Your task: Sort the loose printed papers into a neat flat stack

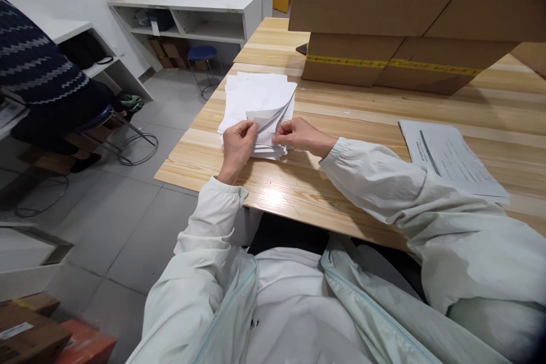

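Both hands pinch the near edge of a paper stack [256, 108] lying by the tabletop's [298, 193] left edge: left hand [237, 145] grips its corner, right hand [298, 135] lifts a curling top sheet [267, 111]. Bare wood lies nearer the body; a cardboard box [392, 62] stands beyond, a printed sheet [452, 159] farther right.

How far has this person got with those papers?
Hard to say how much is done: no finished pile shows. One printed sheet lies apart to the right. In hand: the left hand and right hand are folding the top sheet at the near edge of the paper stack. The stack beneath looks flat and unfolded, so most seems left.
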